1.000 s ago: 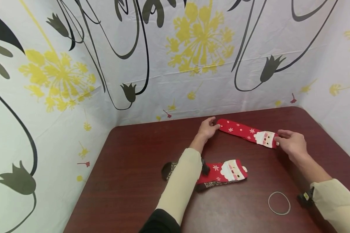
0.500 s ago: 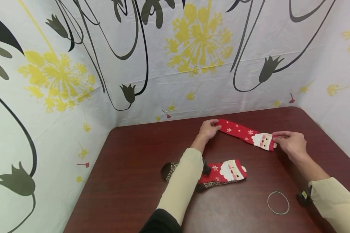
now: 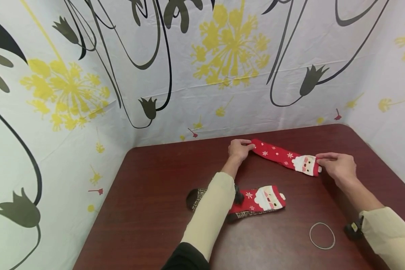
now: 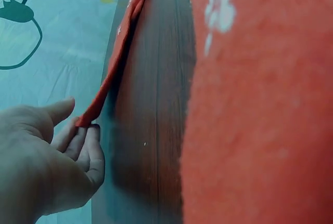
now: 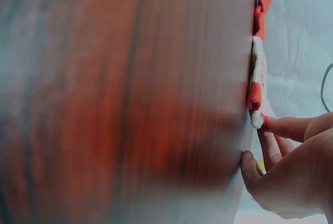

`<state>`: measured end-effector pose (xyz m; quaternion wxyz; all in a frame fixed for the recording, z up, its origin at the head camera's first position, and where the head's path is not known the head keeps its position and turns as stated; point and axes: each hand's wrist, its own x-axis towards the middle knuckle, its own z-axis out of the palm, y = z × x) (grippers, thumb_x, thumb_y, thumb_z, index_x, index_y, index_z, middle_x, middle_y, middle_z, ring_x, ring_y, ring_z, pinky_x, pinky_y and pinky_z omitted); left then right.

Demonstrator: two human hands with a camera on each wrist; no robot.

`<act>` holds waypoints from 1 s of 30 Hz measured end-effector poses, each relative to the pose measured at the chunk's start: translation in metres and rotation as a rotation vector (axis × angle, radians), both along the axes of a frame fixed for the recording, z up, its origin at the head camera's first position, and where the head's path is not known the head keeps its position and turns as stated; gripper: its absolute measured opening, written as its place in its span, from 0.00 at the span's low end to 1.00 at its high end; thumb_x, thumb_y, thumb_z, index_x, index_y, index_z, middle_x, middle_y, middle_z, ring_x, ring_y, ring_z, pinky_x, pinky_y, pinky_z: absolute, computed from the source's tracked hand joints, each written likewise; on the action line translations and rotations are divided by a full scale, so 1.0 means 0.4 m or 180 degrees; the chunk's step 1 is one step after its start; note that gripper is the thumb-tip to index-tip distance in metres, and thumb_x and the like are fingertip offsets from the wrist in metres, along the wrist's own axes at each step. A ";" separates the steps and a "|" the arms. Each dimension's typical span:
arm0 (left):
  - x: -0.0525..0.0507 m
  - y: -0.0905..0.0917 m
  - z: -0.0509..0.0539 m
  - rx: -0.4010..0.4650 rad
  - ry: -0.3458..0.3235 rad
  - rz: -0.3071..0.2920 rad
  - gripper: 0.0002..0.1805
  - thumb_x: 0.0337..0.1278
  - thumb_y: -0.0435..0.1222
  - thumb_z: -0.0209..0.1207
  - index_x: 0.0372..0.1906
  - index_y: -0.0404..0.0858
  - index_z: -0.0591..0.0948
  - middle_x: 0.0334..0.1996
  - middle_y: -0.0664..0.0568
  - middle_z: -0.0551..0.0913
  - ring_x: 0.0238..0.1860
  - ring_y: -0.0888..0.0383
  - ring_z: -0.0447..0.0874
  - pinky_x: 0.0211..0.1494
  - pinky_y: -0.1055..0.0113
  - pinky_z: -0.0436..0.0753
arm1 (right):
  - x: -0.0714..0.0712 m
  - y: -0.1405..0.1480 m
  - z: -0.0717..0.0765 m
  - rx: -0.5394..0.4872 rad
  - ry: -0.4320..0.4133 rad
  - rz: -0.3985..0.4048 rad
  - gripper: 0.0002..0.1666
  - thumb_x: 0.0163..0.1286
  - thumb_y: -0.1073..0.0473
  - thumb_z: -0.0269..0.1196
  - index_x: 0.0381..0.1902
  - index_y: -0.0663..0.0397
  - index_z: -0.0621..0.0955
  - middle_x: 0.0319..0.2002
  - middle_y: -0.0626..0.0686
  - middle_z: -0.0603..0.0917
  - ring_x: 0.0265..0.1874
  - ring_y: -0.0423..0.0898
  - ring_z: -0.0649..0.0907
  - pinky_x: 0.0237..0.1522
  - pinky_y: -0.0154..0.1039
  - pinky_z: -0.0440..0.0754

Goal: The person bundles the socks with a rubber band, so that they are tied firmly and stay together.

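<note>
A red Christmas sock with white snowflakes and a Santa face lies stretched near the table's far edge. My left hand holds its left end at the fingertips. At the Santa end, my right hand pinches the edge between thumb and fingers. In the right wrist view, the sock is seen edge-on beside that hand. A second red Santa sock lies closer to me, over a dark patterned sock. My left forearm covers part of both.
A thin pale ring, like a rubber band, lies near the right forearm on the dark red-brown table. Flower-printed cloth hangs behind the table and at its sides.
My left fingers have drawn together on the sock's left end. The Santa end has shifted slightly towards me, and my right fingers have closed further on it. The other socks and ring stay put.
</note>
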<state>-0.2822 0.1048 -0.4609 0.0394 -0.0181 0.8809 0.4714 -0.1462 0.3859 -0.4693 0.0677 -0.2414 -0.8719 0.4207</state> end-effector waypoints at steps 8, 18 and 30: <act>0.002 0.001 0.000 -0.0031 0.0066 0.0210 0.06 0.60 0.48 0.77 0.35 0.52 0.95 0.27 0.63 0.89 0.40 0.61 0.82 0.52 0.61 0.81 | 0.003 0.006 -0.003 -0.0016 0.0106 0.0051 0.23 0.79 0.53 0.64 0.59 0.67 0.85 0.35 0.51 0.93 0.33 0.30 0.76 0.31 0.28 0.74; 0.005 -0.028 0.025 -0.0056 0.0082 -0.0178 0.05 0.68 0.40 0.70 0.46 0.47 0.90 0.38 0.58 0.91 0.42 0.60 0.85 0.49 0.64 0.81 | 0.003 0.019 0.003 -0.0825 0.0412 0.0346 0.26 0.79 0.61 0.64 0.64 0.79 0.77 0.28 0.30 0.86 0.30 0.29 0.83 0.32 0.30 0.86; 0.027 -0.121 0.061 -0.0041 -0.0024 -0.0803 0.15 0.76 0.38 0.60 0.60 0.50 0.88 0.55 0.51 0.85 0.55 0.55 0.81 0.61 0.59 0.81 | 0.014 -0.035 0.040 -0.0973 0.0369 0.0629 0.28 0.79 0.59 0.65 0.66 0.78 0.76 0.39 0.39 0.86 0.34 0.31 0.86 0.38 0.34 0.89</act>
